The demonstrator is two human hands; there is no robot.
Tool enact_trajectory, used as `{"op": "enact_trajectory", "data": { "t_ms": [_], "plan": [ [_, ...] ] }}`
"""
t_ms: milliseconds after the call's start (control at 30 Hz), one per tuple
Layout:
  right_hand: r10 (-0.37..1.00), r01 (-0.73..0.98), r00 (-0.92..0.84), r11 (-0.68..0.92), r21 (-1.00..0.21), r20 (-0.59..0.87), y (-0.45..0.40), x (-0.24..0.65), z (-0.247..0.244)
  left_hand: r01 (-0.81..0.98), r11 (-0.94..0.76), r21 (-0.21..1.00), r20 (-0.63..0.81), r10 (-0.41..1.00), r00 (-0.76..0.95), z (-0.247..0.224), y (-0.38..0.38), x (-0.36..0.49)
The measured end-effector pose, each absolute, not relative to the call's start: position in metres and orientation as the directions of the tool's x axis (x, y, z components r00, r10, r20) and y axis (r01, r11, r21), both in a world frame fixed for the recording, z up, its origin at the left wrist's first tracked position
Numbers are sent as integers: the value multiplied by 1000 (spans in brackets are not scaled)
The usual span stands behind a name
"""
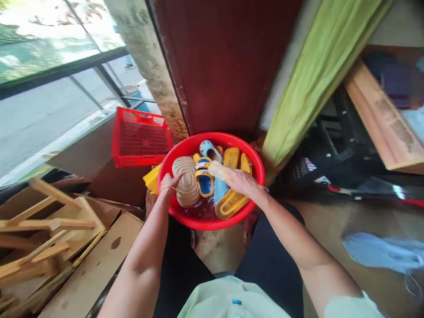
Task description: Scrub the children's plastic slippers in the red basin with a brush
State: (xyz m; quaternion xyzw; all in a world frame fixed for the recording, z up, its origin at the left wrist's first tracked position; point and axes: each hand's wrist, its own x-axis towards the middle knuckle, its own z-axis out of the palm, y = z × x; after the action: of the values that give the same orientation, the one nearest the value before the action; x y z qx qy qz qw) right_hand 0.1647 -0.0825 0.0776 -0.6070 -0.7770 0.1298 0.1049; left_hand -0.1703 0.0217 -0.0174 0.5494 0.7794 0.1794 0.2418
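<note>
A red basin point(215, 225) stands between my knees with water and several shoes in it. My left hand point(169, 182) is at the basin's left side, its fingers on the edge of a beige ribbed sole point(186, 181). In my right hand point(239, 180) is a pale brush-like object point(217, 170), held over the middle of the basin. Just under its tip lies a yellow and blue sandal point(205, 182). A light blue clog point(210, 150) rests at the back. Yellow textured soles point(232, 204) lie at the right, partly below my right hand.
Behind the basin at the left stands a red plastic crate point(142, 138). Wooden pieces point(56, 225) and cardboard point(99, 260) fill the lower left. A green curtain point(304, 84) hangs at the right, beside a dark red door point(225, 66). A light blue bag point(380, 251) lies on the floor.
</note>
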Motion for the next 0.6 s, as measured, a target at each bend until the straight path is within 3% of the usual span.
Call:
{"op": "enact_trajectory", "data": {
  "t_ms": [100,167,400,600],
  "plan": [
    [984,897,-179,167,-408,10,-71,165,71,775,360,519,-290,927,-237,-25,31,-169],
    [991,896,-131,119,-429,1,-67,162,63,765,339,548,-259,938,-231,-28,32,-165],
    [988,928,-144,117,-355,-52,-62,150,48,580,393,714,-232,914,-334,-36,24,-145],
    [995,938,-96,98,-331,23,-58,158,44,319,128,939,-37,960,-277,-10,25,-144]
  ]
}}
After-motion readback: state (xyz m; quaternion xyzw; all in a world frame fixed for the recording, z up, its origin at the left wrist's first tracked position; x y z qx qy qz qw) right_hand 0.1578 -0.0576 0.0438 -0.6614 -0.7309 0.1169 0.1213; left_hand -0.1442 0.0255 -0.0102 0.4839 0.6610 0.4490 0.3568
